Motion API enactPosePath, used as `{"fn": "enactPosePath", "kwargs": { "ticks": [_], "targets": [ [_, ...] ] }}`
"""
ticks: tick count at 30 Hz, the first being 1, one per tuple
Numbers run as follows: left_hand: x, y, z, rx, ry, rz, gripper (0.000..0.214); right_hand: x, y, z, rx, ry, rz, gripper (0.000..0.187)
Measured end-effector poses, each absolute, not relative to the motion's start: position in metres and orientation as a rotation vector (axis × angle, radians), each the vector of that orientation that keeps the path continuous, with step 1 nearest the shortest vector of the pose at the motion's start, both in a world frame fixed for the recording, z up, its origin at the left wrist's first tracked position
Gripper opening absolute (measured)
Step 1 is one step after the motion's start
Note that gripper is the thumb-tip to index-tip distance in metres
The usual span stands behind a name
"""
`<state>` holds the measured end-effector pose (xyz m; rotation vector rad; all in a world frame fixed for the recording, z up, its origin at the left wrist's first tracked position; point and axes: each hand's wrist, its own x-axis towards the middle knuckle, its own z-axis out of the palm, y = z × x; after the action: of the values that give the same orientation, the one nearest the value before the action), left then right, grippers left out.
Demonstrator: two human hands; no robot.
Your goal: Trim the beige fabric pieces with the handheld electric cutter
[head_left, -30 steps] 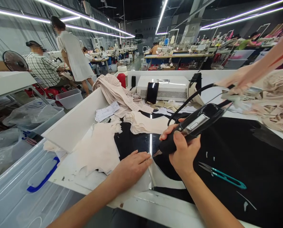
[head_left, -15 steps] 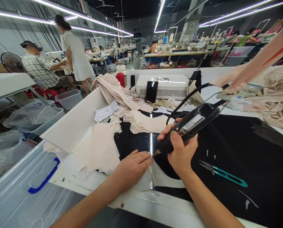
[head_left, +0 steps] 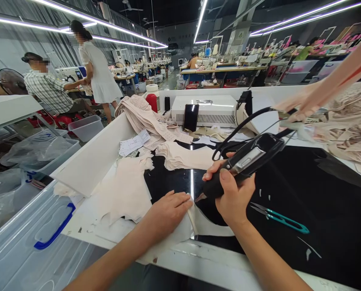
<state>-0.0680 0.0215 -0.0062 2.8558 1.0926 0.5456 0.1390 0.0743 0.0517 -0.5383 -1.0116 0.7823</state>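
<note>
My right hand [head_left: 236, 194] is wrapped around a black corded hand tool [head_left: 248, 159] with a silver plate on its side. It holds the tool tilted above the glossy black work surface, its lower end near my left fingertips. My left hand [head_left: 171, 212] lies flat, fingers stretched out, on a pale beige fabric piece [head_left: 213, 229] at the table's near edge. Some of that piece is hidden under the hand. Teal thread snips [head_left: 283, 219] lie to the right of my right hand, beside small white scraps [head_left: 308, 254].
Stacked beige pieces [head_left: 183, 155] and a fabric pile [head_left: 128, 188] lie beyond and left. A phone [head_left: 191, 117] leans on a white vented box [head_left: 212, 103]. Another person's blurred hand [head_left: 304, 101] is near the cord [head_left: 242, 125]. A lidded plastic bin [head_left: 22, 250] stands at left.
The view has shifted slightly, so the snips and scraps appear further left. My right hand and the tool have moved slightly right relative to the table. My left hand stays flat on the fabric.
</note>
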Motion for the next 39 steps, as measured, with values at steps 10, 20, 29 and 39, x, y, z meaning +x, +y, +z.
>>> {"fn": "enactPosePath", "kwargs": {
  "ticks": [10, 20, 29, 39],
  "targets": [
    [-0.068, 0.023, -0.005, 2.841, 1.071, 0.568, 0.039, 0.134, 0.069, 0.049, -0.584, -1.022, 0.783, 0.032],
    [-0.071, 0.029, 0.005, 2.939, 1.001, 0.691, 0.031, 0.153, 0.063, 0.057, -0.592, -0.98, 0.785, 0.046],
    [-0.049, 0.022, 0.019, 3.004, 0.926, 0.806, 0.028, 0.155, 0.059, 0.058, -0.59, -0.984, 0.772, 0.041],
    [-0.057, 0.013, 0.016, 2.918, 0.979, 0.705, 0.026, 0.142, 0.056, 0.055, -0.594, -0.98, 0.827, 0.042]
  ]
}}
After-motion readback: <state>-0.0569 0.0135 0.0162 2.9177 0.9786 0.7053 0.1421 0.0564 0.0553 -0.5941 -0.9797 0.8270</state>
